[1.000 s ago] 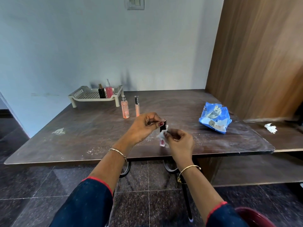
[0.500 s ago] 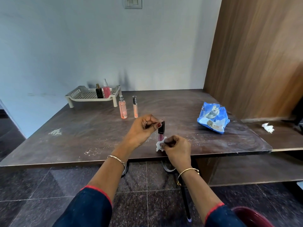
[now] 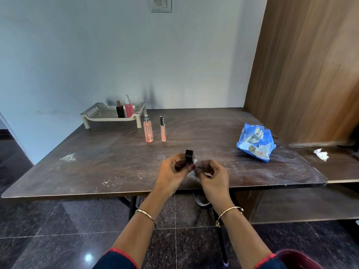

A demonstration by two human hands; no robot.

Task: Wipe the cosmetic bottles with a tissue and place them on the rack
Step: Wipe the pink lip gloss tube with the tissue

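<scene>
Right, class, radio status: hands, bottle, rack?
Left hand grips black-capped bottle. Right hand pinches tissue against it. Rack holds two bottles, path clear.

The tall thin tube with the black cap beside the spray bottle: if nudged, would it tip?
Probably. The thin tube stands upright on a narrow base, so a sideways nudge likely topples it. Being round, it may then roll across the table. It looks light.

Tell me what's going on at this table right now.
A person is wiping a small black-capped cosmetic tube, held in the left hand, with a white tissue in the right hand. Two bottles already stand on the cream perforated plastic rack; a peach spray bottle and a slim peach tube wait on the dark brown table.
</scene>
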